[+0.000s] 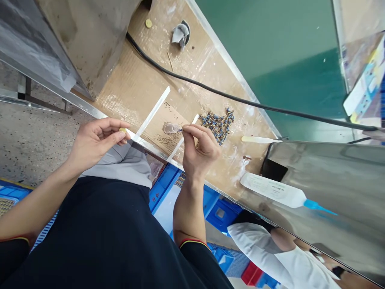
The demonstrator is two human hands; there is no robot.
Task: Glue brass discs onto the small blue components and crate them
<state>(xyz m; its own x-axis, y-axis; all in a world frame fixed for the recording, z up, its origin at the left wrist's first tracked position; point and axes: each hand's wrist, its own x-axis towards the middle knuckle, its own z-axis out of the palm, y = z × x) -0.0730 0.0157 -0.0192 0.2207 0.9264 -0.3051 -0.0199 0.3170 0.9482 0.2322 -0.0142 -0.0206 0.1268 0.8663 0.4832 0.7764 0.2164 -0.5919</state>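
Note:
My left hand (96,140) is closed in a pinch on a small yellowish round piece (122,130) at the cardboard-covered bench's near edge. My right hand (200,148) pinches a tiny part at its fingertips (181,129), held just beside a small clear blob-like piece (170,128) on the cardboard. A heap of small blue-grey parts (219,123) lies just past my right hand.
A black cable (228,95) crosses the cardboard (132,84). A white squeeze bottle with a blue nozzle (279,192) lies on a shiny metal sheet (331,176). A pale stick (260,139), a crumpled grey scrap (180,34) and a yellow disc (148,23) lie farther out. Blue crates (222,208) stand below. Another person's white sleeve (264,249) is at lower right.

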